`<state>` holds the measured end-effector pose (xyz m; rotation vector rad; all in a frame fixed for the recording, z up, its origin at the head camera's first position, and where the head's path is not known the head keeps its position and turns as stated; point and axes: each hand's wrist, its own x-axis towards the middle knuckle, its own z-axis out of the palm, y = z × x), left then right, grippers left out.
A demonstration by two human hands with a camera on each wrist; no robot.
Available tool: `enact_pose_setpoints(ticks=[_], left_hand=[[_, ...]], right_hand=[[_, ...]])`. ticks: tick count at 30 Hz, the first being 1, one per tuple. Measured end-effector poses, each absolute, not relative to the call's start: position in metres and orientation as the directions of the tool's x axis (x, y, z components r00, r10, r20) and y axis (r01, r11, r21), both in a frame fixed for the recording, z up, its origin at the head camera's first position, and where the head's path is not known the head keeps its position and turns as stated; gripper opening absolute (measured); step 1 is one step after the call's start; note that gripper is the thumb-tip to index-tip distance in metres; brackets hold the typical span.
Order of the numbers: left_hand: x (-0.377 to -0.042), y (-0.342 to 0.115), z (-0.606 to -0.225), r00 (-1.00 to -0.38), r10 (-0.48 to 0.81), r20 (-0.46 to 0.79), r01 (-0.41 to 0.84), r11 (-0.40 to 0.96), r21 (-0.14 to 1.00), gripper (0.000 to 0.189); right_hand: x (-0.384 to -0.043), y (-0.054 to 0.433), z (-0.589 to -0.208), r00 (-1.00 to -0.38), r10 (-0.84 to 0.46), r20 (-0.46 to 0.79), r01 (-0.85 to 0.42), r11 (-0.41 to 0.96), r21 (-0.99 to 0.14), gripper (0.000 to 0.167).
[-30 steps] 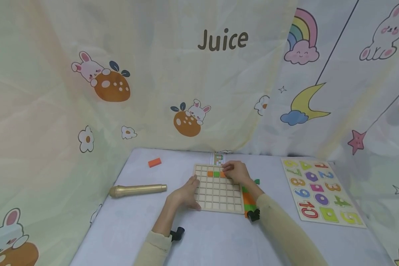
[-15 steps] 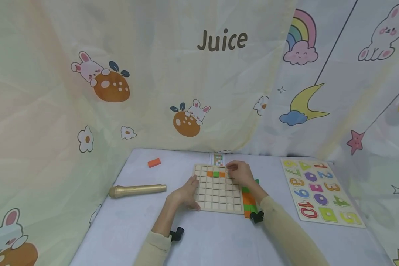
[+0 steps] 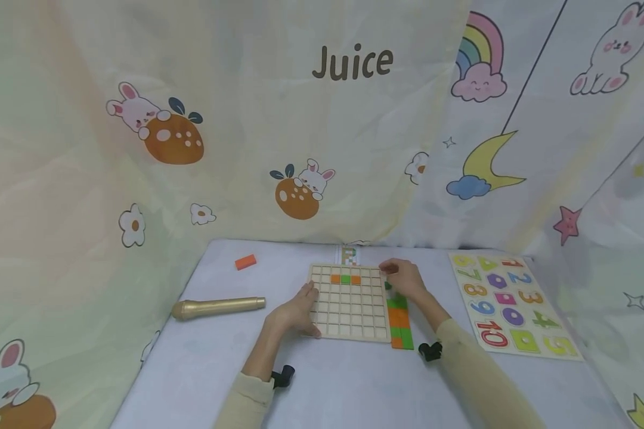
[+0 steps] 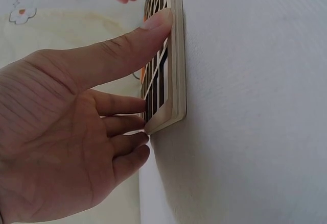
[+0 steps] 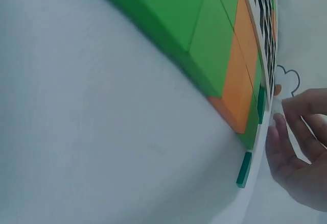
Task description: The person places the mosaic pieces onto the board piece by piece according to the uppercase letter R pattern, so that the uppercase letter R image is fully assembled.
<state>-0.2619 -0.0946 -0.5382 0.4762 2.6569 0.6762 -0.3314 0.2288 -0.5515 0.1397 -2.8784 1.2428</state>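
Observation:
A wooden grid board (image 3: 350, 307) lies on the table, with an orange tile (image 3: 335, 279), a green tile (image 3: 346, 279) and another orange tile (image 3: 356, 280) side by side in an upper row. My left hand (image 3: 296, 311) rests along the board's left side. In the left wrist view its thumb (image 4: 127, 53) touches the near edge, and the other fingers reach the side. Over the far right corner is my right hand (image 3: 405, 279), fingers loosely bent; nothing shows between them in the right wrist view. Green and orange blocks (image 3: 399, 319) line the board's right side.
A gold microphone-shaped stick (image 3: 218, 307) and an orange block (image 3: 245, 262) lie to the left. At the right is a number puzzle board (image 3: 512, 307). A small pattern card (image 3: 349, 255) sits behind the grid. Small dark green blocks (image 5: 244, 169) lie near the right hand.
My right hand has moved right, from beside the right-hand orange tile to the board's far right corner, uncovering that tile and more of the side blocks. My left hand stays at the board.

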Motion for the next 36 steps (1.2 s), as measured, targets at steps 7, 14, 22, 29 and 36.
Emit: enact_pose_setpoints(ticks=[7, 14, 22, 29, 36], left_hand=[[-0.262, -0.097, -0.538, -0.878, 0.404, -0.256, 0.23, 0.826, 0.515, 0.12], [-0.262, -0.097, -0.538, -0.873, 0.417, -0.252, 0.246, 0.823, 0.511, 0.118], [-0.264, -0.097, -0.541, -0.874, 0.417, -0.25, 0.246, 0.823, 0.513, 0.119], [-0.266, -0.097, -0.543, -0.873, 0.42, -0.247, 0.26, 0.83, 0.493, 0.121], [-0.266, -0.096, -0.542, -0.873, 0.418, -0.252, 0.25, 0.826, 0.506, 0.121]], right_hand=[[-0.324, 0.235, -0.55, -0.997, -0.064, -0.042, -0.017, 0.724, -0.69, 0.036], [-0.32, 0.242, -0.554, -0.997, -0.081, -0.018, -0.048, 0.741, -0.669, 0.027], [-0.32, 0.246, -0.554, -0.998, -0.054, -0.038, -0.013, 0.722, -0.692, 0.035], [-0.32, 0.247, -0.553, -0.998, -0.034, -0.057, 0.02, 0.663, -0.748, 0.043], [-0.322, 0.246, -0.555, -0.999, -0.053, -0.003, -0.029, 0.602, -0.798, 0.037]])
